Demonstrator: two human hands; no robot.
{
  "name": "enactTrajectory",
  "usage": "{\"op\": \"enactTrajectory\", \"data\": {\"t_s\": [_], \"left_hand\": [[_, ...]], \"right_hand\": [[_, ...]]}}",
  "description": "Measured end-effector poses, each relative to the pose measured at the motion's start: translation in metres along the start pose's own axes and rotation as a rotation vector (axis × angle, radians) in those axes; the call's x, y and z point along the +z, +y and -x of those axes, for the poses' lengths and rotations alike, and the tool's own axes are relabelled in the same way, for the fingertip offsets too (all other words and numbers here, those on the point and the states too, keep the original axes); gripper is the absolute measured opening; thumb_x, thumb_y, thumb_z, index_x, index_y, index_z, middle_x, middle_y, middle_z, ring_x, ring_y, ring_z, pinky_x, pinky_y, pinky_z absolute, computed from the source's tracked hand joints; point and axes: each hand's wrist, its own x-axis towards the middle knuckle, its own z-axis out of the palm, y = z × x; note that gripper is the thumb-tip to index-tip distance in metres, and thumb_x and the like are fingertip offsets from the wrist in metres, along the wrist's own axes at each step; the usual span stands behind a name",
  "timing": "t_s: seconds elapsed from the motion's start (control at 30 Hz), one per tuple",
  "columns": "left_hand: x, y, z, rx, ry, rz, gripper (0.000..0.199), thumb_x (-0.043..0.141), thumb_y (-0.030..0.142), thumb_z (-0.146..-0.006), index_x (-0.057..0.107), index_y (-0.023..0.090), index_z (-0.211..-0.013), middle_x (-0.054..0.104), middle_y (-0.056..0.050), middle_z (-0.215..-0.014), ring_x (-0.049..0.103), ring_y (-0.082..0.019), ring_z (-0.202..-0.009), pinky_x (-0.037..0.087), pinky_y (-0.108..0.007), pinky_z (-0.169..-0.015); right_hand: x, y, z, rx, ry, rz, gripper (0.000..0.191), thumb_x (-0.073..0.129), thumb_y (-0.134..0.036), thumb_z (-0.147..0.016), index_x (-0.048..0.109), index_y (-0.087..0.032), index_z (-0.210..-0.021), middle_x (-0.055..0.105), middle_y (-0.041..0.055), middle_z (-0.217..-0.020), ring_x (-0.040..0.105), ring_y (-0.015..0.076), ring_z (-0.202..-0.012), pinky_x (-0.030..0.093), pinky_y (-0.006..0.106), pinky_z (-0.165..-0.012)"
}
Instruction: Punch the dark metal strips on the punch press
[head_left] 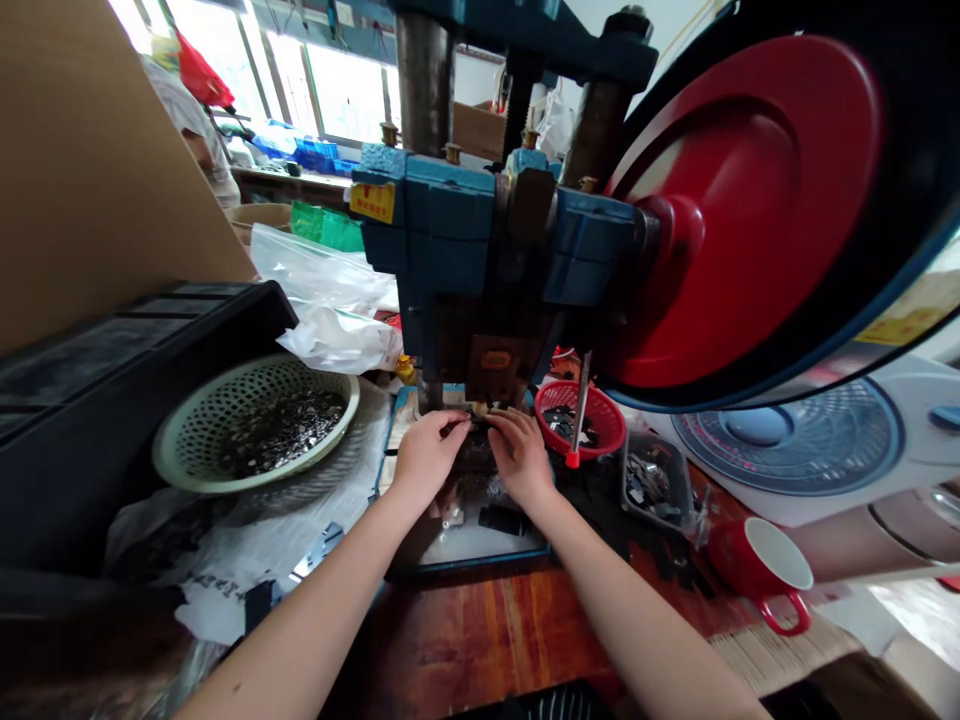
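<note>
In the head view, both hands meet at the base of a blue press (442,220), just below its ram. My left hand (431,450) pinches one end of a small dark strip (478,425) between thumb and fingers. My right hand (523,460) has its fingertips closed at the strip's other end. The strip is largely hidden by the fingers, and its exact kind cannot be made out. Under the hands lies the press's base plate (480,540), with a dark flat piece (502,520) and small bits on it.
A pale green basket (180,455) of small dark parts stands left, near a black crate (112,380). To the right are a red basket (611,440), a clear tub (626,490) of metal pieces, a red mug (735,560), a fan (795,450) and the press's large red wheel (780,250).
</note>
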Motion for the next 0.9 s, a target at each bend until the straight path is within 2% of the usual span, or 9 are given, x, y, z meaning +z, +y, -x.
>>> {"op": "enactTrajectory", "data": {"t_s": [0.3, 0.53, 0.63, 0.73, 0.9], "left_hand": [[0.007, -0.008, -0.007, 0.085, 0.053, -0.133, 0.023, 0.053, 0.034, -0.080, 0.072, 0.021, -0.086, 0.068, -0.005, -0.089, 0.061, -0.022, -0.089, 0.044, -0.037, -0.086], [0.014, -0.020, -0.017, 0.074, 0.023, -0.121, 0.022, 0.055, 0.032, -0.078, 0.071, 0.022, -0.089, 0.068, -0.004, -0.090, 0.059, -0.020, -0.093, 0.044, -0.033, -0.088], [0.014, -0.022, -0.018, 0.085, 0.000, -0.103, 0.022, 0.056, 0.030, -0.077, 0.071, 0.022, -0.090, 0.068, -0.004, -0.090, 0.059, -0.020, -0.094, 0.044, -0.033, -0.089], [0.010, -0.021, -0.015, 0.093, -0.001, -0.101, 0.021, 0.056, 0.030, -0.077, 0.070, 0.022, -0.090, 0.067, -0.004, -0.091, 0.059, -0.021, -0.094, 0.044, -0.034, -0.089], [0.005, -0.019, -0.008, 0.047, 0.002, -0.066, 0.025, 0.055, 0.034, -0.078, 0.068, 0.021, -0.094, 0.066, -0.006, -0.096, 0.059, -0.021, -0.094, 0.046, -0.035, -0.087]], "right_hand": [[-0.004, -0.001, 0.003, -0.102, -0.055, 0.167, 0.023, 0.051, -0.034, -0.089, 0.065, -0.031, -0.108, 0.064, 0.0005, -0.115, 0.045, 0.0240, -0.120, 0.018, 0.052, -0.108], [-0.009, -0.011, 0.000, -0.145, -0.079, 0.330, 0.027, 0.050, -0.043, -0.089, 0.063, -0.031, -0.110, 0.062, 0.0004, -0.118, 0.041, 0.0260, -0.123, 0.007, 0.055, -0.110], [-0.009, -0.015, -0.003, -0.137, -0.095, 0.321, 0.025, 0.050, -0.043, -0.089, 0.065, -0.031, -0.104, 0.064, 0.0003, -0.114, 0.042, 0.0257, -0.122, 0.008, 0.055, -0.110], [-0.009, -0.013, -0.004, -0.110, -0.120, 0.246, 0.023, 0.050, -0.041, -0.089, 0.066, -0.029, -0.102, 0.066, 0.0003, -0.110, 0.046, 0.0243, -0.119, 0.015, 0.053, -0.109], [-0.008, -0.005, -0.003, -0.060, -0.109, 0.163, 0.027, 0.045, -0.031, -0.093, 0.062, -0.025, -0.112, 0.066, 0.0032, -0.111, 0.049, 0.0228, -0.115, 0.025, 0.048, -0.106]]}}
